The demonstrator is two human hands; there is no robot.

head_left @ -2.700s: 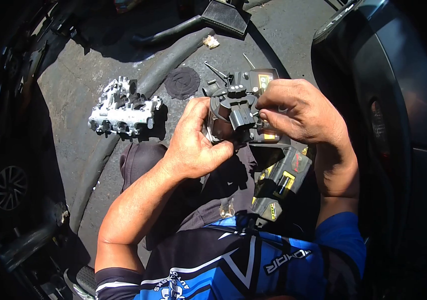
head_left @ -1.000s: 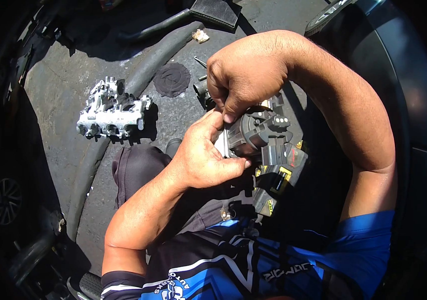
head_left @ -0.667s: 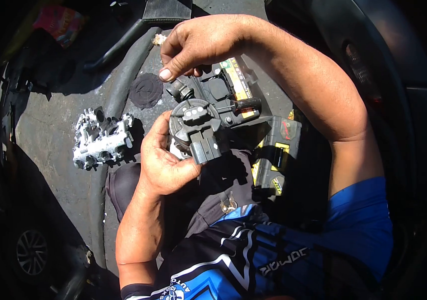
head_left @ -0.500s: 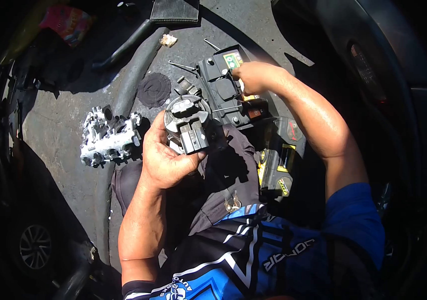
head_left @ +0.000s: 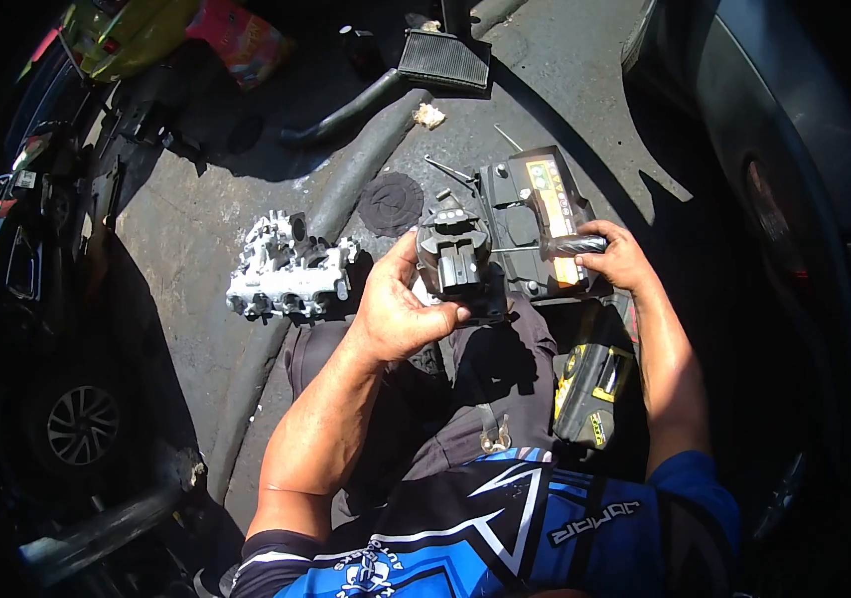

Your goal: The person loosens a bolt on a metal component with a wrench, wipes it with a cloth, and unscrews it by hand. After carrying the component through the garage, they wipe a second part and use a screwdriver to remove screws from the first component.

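My left hand (head_left: pixel 401 309) is closed around a round dark car part (head_left: pixel 452 261) with rectangular plug housings on top, held above my lap. To the right, my right hand (head_left: pixel 617 257) has its fingers closed on the dark handle of a screwdriver (head_left: pixel 575 244). The tool's thin shaft points left across a car battery (head_left: pixel 510 224) toward the car part. The battery is black with a yellow-orange label and lies on the ground beyond my knees. My left hand hides the car part's lower left side.
A silver metal engine part (head_left: pixel 291 284) lies left, near a round black cap (head_left: pixel 391 204). A finned radiator-like piece (head_left: pixel 445 60) with a hose (head_left: pixel 346 105) is farther off. By my right leg sits a black-and-yellow case (head_left: pixel 593 394). Vehicle bodywork (head_left: pixel 774 130) borders the right.
My right hand has moved from the battery's far end to the screwdriver handle at its near side. My left hand still holds the car part. The camera view has shifted.
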